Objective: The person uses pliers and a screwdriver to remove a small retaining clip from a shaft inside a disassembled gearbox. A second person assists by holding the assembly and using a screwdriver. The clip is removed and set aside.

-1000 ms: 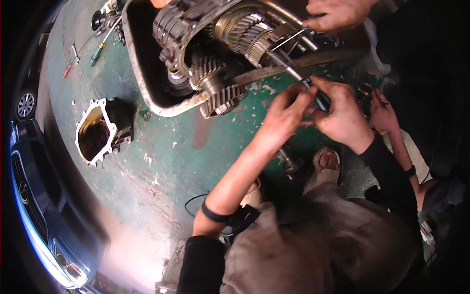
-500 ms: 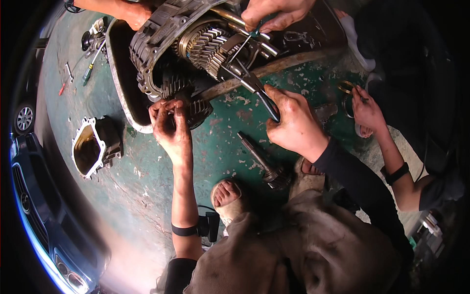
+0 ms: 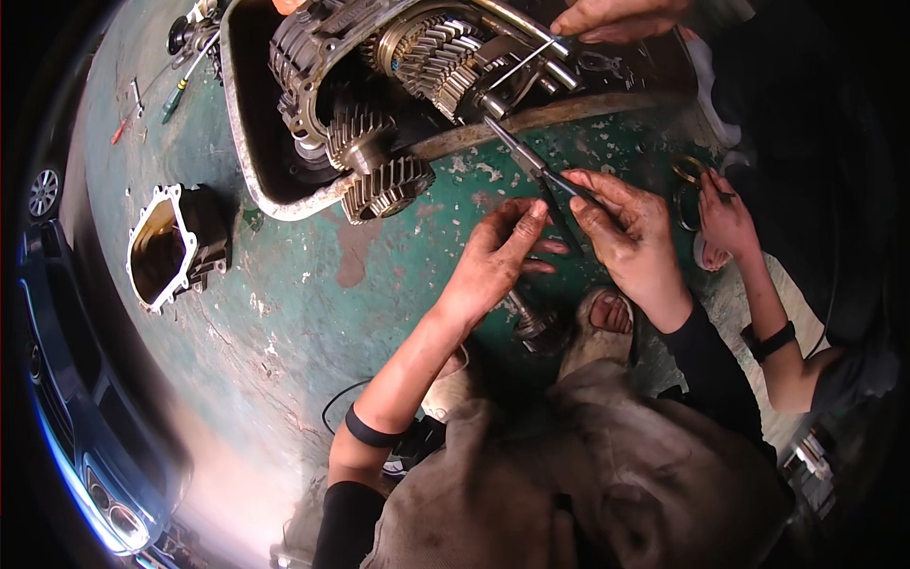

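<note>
My right hand (image 3: 627,232) grips long-nosed pliers (image 3: 517,144) by one dark handle, their jaws pointing up-left toward the gear stack. My left hand (image 3: 498,251) is beside the pliers' other handle, fingers loosely spread; whether they touch it is unclear. The tips are close to the end of a shaft in the open gearbox (image 3: 303,85), beside its helical gear stack (image 3: 431,62). Another person's hand (image 3: 616,19) is above a thin metal rod (image 3: 521,64) laid across the shafts. A gear shaft with helical gears (image 3: 389,190) leans over the tray's near edge.
The gearbox sits in a metal tray (image 3: 284,207). A toothed shaft (image 3: 536,327) lies near my feet, partly hidden. At left are a housing cover (image 3: 175,247), a screwdriver (image 3: 175,102) and a blue car (image 3: 90,398). At right, another person's hand (image 3: 725,213) is beside a brass ring (image 3: 689,171).
My left hand has left the lower gears and moved right, beside the pliers. My right hand and the pliers have drawn back from the shaft, toward me. The view has shifted.
</note>
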The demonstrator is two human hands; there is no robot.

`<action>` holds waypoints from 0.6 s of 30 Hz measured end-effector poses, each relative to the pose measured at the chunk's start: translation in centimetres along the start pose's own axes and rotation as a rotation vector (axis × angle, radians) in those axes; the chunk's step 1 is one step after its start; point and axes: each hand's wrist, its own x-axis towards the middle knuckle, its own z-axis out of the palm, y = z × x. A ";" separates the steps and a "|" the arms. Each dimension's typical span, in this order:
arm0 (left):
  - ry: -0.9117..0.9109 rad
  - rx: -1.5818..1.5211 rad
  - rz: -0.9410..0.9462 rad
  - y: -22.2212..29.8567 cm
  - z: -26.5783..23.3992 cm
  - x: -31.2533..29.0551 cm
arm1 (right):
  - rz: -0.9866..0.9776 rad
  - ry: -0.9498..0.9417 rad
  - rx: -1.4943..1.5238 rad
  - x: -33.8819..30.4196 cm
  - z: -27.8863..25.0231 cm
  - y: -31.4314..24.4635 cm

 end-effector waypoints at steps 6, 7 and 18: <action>-0.206 0.282 0.095 1.5 -0.8 0.9 | 0.314 -0.054 0.295 -0.3 -2.6 -1.5; -0.212 0.256 0.097 1.8 -1.0 1.0 | 0.295 -0.073 0.300 0.2 -2.8 -1.7; -0.177 0.129 0.151 2.0 -0.9 2.6 | 0.259 -0.069 0.213 2.4 -1.8 -2.5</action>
